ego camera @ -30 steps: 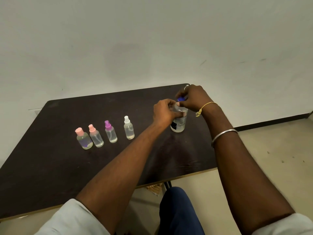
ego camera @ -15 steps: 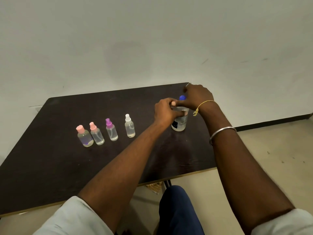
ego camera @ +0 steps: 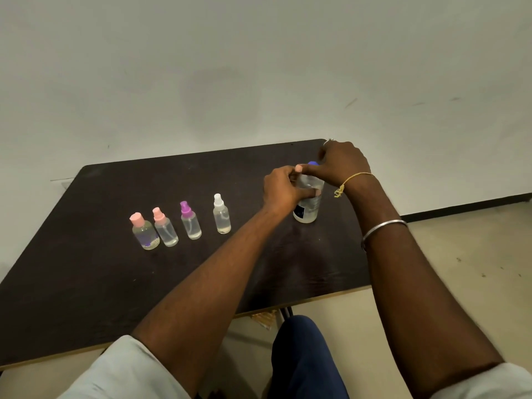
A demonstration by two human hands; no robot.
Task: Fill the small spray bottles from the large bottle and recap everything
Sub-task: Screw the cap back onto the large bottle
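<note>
The large clear bottle [ego camera: 308,207] stands upright at the right of the dark table [ego camera: 86,277], with liquid in its lower part. My left hand [ego camera: 280,187] grips its upper body. My right hand [ego camera: 341,162] pinches the blue cap [ego camera: 313,163] on its neck from above. Several small spray bottles stand capped in a row at the left: one with a pink flat cap [ego camera: 145,233], one with a pink sprayer [ego camera: 165,231], one with a purple sprayer [ego camera: 190,221] and one with a white sprayer [ego camera: 221,214].
The table's far edge lies against a plain wall. Its right end and front edge drop to a beige floor [ego camera: 460,254]. My knee in blue trousers [ego camera: 302,349] shows below the front edge, beside a table leg.
Both hands stay on the large bottle. My right hand has shifted a little round the blue cap, as in a turn. The small bottles have not moved.
</note>
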